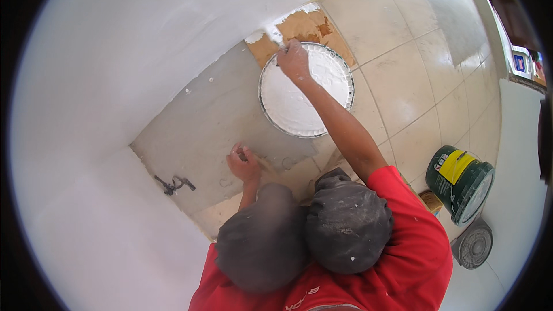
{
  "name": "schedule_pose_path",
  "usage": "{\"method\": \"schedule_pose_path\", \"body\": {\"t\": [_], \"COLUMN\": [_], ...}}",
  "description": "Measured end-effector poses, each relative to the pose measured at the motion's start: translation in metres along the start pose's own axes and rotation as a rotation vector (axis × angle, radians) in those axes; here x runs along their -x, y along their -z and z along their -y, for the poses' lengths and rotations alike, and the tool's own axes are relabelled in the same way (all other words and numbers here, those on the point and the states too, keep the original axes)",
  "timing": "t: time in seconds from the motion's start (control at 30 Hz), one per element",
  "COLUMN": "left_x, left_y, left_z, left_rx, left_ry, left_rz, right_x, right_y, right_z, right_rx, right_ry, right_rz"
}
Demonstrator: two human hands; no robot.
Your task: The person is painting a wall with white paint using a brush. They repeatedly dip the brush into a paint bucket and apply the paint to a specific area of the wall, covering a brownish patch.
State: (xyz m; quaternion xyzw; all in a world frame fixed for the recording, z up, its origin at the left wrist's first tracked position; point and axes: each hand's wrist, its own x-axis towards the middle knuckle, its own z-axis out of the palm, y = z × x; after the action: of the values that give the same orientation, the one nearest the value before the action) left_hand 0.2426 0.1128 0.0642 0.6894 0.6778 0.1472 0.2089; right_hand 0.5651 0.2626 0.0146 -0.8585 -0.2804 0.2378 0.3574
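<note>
Corner of a room: white-painted walls (115, 52) fill the left and upper parts of the frame, meeting a floor of beige tiles (403, 80) toward the upper right. A grey sheet (201, 132) lies over the floor in the centre, with torn brown cardboard (305, 26) at its upper edge against the wall.

Right hand (294, 60), upper centre: fingers closed around the handle of a paintbrush (275, 35), whose white-loaded bristles touch the base of the wall. The hand sits over the upper rim of a round pan of white paint (305, 89), which rests on the grey sheet just below the cardboard.

Left hand (243, 164), centre of frame: pressed down on the grey sheet, fingers curled; whether it holds anything cannot be told.

The person crouches at the lower centre, red sleeves (415, 224) and dark paint-dusted knees (345, 224) in view.

Small dark twisted object (174, 184) lies on the sheet at left centre, well apart from both hands. At right, a green paint bucket (461, 181) with a yellow label lies tilted on the tiles; a round grey lid (473, 246) lies just below it.
</note>
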Motion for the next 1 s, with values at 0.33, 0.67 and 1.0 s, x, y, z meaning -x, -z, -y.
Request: {"method": "schedule_pose_path", "body": {"t": [0.33,0.67,1.0], "left_x": [0.000,0.003,0.003], "left_y": [0.002,0.001,0.001], "left_z": [-0.008,-0.006,-0.002], "left_rx": [0.026,-0.022,-0.004], "left_ry": [0.042,0.003,0.011], "left_rz": [0.012,0.000,-0.029], "right_x": [-0.016,-0.016,-0.016], "right_y": [0.038,0.055,0.059], "right_z": [-0.010,-0.007,0.000], "right_rx": [0.026,-0.002,0.035], "right_ry": [0.051,0.020,0.078], "right_rz": [-0.097,-0.050,-0.045]}}
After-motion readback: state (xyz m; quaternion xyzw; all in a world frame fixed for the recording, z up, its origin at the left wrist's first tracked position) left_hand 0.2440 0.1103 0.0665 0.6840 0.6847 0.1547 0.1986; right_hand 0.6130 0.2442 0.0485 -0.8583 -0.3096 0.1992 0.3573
